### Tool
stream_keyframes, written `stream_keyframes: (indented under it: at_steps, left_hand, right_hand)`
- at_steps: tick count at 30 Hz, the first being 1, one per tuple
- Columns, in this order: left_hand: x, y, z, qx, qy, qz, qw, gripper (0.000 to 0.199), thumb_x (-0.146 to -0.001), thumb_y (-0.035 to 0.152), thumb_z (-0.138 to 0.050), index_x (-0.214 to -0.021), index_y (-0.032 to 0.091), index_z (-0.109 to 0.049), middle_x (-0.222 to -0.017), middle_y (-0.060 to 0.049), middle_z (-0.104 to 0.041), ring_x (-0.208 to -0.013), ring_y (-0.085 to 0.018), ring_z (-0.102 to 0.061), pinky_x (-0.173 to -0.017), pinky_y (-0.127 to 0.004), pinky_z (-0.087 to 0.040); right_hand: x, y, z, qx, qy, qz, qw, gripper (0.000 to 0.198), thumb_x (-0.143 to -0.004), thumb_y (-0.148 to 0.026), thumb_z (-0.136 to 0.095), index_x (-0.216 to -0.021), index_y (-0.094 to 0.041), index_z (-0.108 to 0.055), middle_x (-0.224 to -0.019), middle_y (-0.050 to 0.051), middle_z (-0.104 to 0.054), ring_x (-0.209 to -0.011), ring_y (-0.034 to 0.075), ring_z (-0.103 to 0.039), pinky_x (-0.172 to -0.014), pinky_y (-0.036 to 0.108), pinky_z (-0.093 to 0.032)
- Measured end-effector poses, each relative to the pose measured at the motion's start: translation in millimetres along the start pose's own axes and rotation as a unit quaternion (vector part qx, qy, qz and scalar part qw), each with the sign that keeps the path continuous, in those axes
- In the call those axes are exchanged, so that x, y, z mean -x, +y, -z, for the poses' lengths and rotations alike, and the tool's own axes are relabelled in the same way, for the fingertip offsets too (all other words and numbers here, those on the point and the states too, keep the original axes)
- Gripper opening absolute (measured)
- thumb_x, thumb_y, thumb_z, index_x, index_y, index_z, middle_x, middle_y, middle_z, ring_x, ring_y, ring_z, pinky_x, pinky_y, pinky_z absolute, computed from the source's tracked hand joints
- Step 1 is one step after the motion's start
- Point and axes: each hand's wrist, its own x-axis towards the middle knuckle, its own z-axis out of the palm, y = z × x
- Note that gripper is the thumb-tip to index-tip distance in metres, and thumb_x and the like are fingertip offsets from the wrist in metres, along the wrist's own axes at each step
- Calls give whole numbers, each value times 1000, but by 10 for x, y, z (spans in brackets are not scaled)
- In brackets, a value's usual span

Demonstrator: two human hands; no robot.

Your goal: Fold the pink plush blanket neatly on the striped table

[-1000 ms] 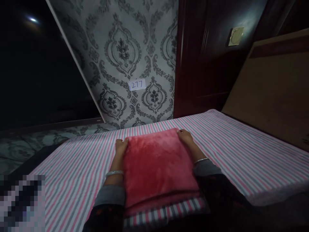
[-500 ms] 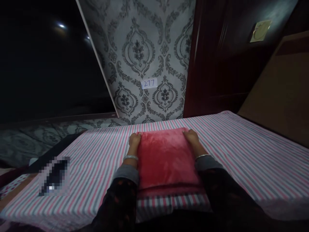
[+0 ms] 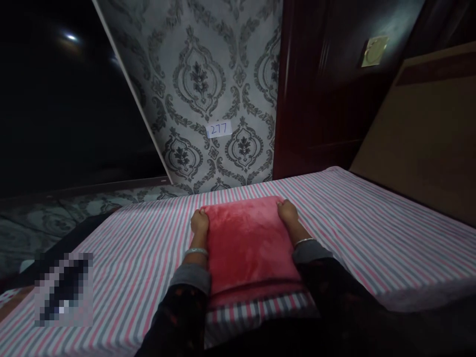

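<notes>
A red plush cloth (image 3: 249, 243), roughly square and with a crease across its near end, lies flat on a striped sheet (image 3: 148, 258). Its far left corner is pinched in my left hand (image 3: 200, 221), thumb on top. At the far right corner my right hand (image 3: 288, 212) has its fingers closed on the edge. Both arms reach forward along the cloth's sides. Whether the cloth is one layer or folded, I cannot tell.
A large dark screen (image 3: 67, 99) stands at the left, before patterned wallpaper (image 3: 201, 84). A paper marked 277 (image 3: 218, 129) is stuck there. Right of it are a dark red panel (image 3: 316, 99) and a brown board (image 3: 420, 124). A blurred-out dark object (image 3: 65, 290) lies at lower left.
My view has turned a little to the right, so the wall, screen and sheet appear further left. Both hands keep their hold on the cloth's far corners, and the cloth looks much the same.
</notes>
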Motion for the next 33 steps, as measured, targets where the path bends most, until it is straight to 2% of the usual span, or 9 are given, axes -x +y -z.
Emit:
stream_keyframes:
  at_steps: [3, 6, 11, 14, 17, 20, 25, 30, 33]
  left_hand:
    - [22, 4, 122, 27, -27, -7, 999, 28, -89, 36, -57, -103, 15, -68, -102, -20, -73, -104, -34, -69, -80, -38, -51]
    - [146, -95, 303, 54, -64, -21, 996, 36, -82, 40, -67, -109, 15, -65, -101, -17, -73, -94, -30, -71, -73, -34, -52]
    - [534, -450, 587, 78, -123, -35, 989, 40, -82, 37, -62, -116, 16, -59, -72, -4, -69, -69, -23, -70, -61, -30, -50]
    - [769, -662, 681, 79, -144, -61, 985, 40, -77, 44, -63, -109, 20, -59, -61, 2, -62, -62, -23, -66, -57, -31, -47]
    - [939, -784, 699, 36, -123, -104, 986, 26, -74, 49, -61, -81, 24, -56, -58, 2, -57, -61, -23, -61, -57, -31, -44]
    - [1016, -832, 665, 1, -83, -136, 987, 26, -76, 45, -55, -62, 27, -43, -55, 2, -49, -58, -20, -53, -57, -30, -39]
    - [1062, -895, 652, 61, -66, -108, 990, 26, -79, 45, -49, -64, 26, -45, -58, 2, -49, -59, -19, -51, -55, -28, -39]
    - [1229, -937, 807, 80, -78, -111, 988, 30, -77, 54, -52, -78, 24, -57, -70, -1, -60, -68, -21, -57, -62, -30, -46]
    - [1349, -993, 910, 54, -51, -129, 989, 32, -73, 58, -56, -71, 25, -55, -70, -2, -59, -69, -21, -56, -65, -31, -47]
  right_hand:
    - [85, 53, 129, 29, -27, 25, 999, 35, -98, -32, -50, -117, -7, -66, -111, 21, -70, -103, 28, -67, -83, 31, -46]
    - [288, 206, 293, 53, -35, 57, 996, 32, -96, -34, -54, -112, -11, -69, -114, 18, -68, -103, 26, -65, -81, 29, -44]
    - [760, 546, 480, 51, -36, 111, 992, 23, -94, -31, -55, -103, -15, -68, -102, 11, -69, -90, 21, -65, -72, 26, -41]
    - [1029, 720, 494, 20, -54, 139, 989, 24, -90, -34, -57, -103, -16, -65, -96, 9, -71, -86, 22, -65, -71, 26, -41]
    - [1233, 830, 453, -7, -24, 138, 990, 25, -87, -36, -57, -104, -19, -63, -100, 9, -71, -92, 25, -66, -74, 28, -43]
    - [1334, 878, 417, -26, 24, 139, 990, 22, -89, -35, -50, -100, -20, -61, -95, 10, -70, -91, 26, -66, -74, 29, -43]
    - [1376, 915, 472, -60, 62, 98, 991, 22, -89, -38, -44, -93, -20, -57, -81, 9, -68, -80, 27, -64, -69, 31, -43]
    - [1509, 979, 597, -131, 29, 136, 982, 30, -83, -48, -48, -92, -21, -59, -84, 7, -68, -76, 24, -62, -71, 32, -45]
    - [1620, 1057, 640, -167, 34, 141, 975, 39, -79, -54, -50, -95, -21, -61, -90, 8, -68, -77, 23, -61, -72, 33, -46]
